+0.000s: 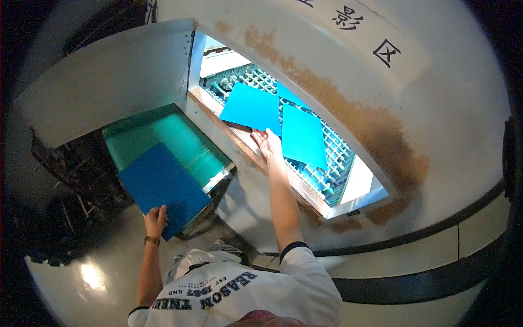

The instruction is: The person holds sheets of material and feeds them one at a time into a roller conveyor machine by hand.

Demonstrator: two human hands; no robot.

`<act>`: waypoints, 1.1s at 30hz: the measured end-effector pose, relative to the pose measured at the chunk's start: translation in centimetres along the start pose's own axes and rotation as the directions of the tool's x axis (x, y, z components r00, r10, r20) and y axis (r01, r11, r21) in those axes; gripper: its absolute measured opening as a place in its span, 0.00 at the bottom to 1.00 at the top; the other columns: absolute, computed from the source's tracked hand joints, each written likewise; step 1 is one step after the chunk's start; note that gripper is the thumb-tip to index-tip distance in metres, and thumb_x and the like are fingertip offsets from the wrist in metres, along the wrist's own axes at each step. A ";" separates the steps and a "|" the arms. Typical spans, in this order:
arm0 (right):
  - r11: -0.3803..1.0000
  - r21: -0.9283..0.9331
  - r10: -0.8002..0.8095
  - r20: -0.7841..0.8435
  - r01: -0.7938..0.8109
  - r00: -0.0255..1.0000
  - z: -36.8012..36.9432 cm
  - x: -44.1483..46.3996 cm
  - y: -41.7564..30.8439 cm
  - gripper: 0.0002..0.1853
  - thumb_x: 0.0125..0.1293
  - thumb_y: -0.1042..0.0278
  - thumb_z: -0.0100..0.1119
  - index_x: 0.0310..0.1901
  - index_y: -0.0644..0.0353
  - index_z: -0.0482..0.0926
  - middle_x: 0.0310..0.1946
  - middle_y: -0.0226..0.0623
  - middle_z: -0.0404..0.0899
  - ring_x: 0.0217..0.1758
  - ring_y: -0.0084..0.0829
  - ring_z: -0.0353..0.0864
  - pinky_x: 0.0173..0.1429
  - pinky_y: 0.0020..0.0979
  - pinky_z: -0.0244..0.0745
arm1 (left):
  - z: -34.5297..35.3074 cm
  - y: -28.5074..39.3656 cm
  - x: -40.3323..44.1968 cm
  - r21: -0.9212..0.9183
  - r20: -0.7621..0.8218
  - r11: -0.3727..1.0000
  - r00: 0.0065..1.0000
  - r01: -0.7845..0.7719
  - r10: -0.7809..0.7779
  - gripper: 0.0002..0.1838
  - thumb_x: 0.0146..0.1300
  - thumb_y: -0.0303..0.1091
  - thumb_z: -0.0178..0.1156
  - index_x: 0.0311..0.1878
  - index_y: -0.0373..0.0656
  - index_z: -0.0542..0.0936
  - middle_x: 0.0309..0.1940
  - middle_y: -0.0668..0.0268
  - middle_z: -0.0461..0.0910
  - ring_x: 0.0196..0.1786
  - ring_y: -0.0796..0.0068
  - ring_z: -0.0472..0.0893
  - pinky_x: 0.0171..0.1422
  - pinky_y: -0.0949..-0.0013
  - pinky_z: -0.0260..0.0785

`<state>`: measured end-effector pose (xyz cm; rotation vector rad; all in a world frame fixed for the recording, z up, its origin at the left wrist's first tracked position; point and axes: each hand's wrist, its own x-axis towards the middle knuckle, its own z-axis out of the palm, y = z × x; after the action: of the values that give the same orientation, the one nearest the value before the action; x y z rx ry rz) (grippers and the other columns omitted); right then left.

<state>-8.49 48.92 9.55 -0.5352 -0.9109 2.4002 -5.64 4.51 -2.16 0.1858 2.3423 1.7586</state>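
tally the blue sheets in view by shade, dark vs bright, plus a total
Dark blue sheet: 1
Bright blue sheets: 3, one only partly visible
Total: 4

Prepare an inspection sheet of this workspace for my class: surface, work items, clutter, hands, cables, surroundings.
Surface: green tabletop, partly covered by the dark blue sheet; rollers show inside the opening.
Work items: the dark blue sheet, a held bright blue sheet and two other bright blue sheets, one partly hidden.
Clutter: dark shapes at far left, too dim to identify.
Hands: left hand grips the dark blue sheet's near edge; right hand holds the held bright blue sheet near its lower corner.
Cables: nothing seen clearly.
Surroundings: pale panel with brown patches; sign above.
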 end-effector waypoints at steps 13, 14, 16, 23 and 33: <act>0.822 -0.464 -0.355 0.039 0.331 0.934 1.0 -2.8 -5.0 0.15 0.65 0.60 0.46 0.36 0.65 0.75 0.30 0.43 0.79 0.26 0.30 0.79 0.27 0.24 0.74 | -0.2 -0.4 0.2 0.017 -0.010 1.000 1.000 0.001 -0.001 0.19 0.62 0.43 0.53 0.20 0.40 0.72 0.13 0.67 0.73 0.15 0.82 0.71 0.19 0.75 0.62; 0.637 -0.635 -0.518 0.067 0.437 0.853 -0.3 -2.2 -5.9 0.15 0.64 0.58 0.48 0.42 0.63 0.75 0.31 0.42 0.79 0.30 0.31 0.80 0.32 0.27 0.75 | -0.3 -0.3 0.2 0.011 0.002 1.000 1.000 0.020 -0.020 0.19 0.62 0.43 0.53 0.21 0.39 0.72 0.13 0.67 0.73 0.15 0.81 0.71 0.19 0.75 0.62; -0.187 -0.925 -0.681 0.365 0.331 0.635 -4.4 -1.3 -8.0 0.21 0.62 0.52 0.49 0.51 0.56 0.72 0.44 0.46 0.74 0.50 0.39 0.72 0.53 0.39 0.66 | -0.2 -0.6 0.1 0.006 0.021 0.999 0.999 0.041 -0.041 0.19 0.62 0.43 0.53 0.21 0.39 0.72 0.13 0.67 0.73 0.15 0.81 0.71 0.19 0.76 0.62; -0.469 -0.772 -0.565 -0.111 -0.429 0.817 -10.1 -3.8 -8.4 0.38 0.54 0.30 0.41 0.61 0.47 0.61 0.64 0.48 0.53 0.65 0.58 0.48 0.62 0.61 0.44 | 0.3 -1.7 0.6 -0.019 0.004 1.000 1.000 -0.022 0.022 0.18 0.62 0.41 0.54 0.19 0.40 0.72 0.12 0.66 0.73 0.13 0.81 0.71 0.18 0.75 0.61; -0.329 -0.868 -0.475 0.493 0.373 0.729 -2.0 -3.5 -4.0 0.26 0.54 0.53 0.57 0.50 0.64 0.70 0.43 0.54 0.71 0.49 0.48 0.67 0.54 0.42 0.62 | 0.0 1.2 -0.3 0.018 -0.040 1.000 0.999 -0.007 0.008 0.17 0.61 0.40 0.54 0.20 0.39 0.73 0.12 0.68 0.72 0.13 0.82 0.69 0.17 0.76 0.61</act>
<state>-3.40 50.38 11.55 -0.5437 -2.3459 0.4322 -5.32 4.81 -1.02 0.1637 2.3894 1.7608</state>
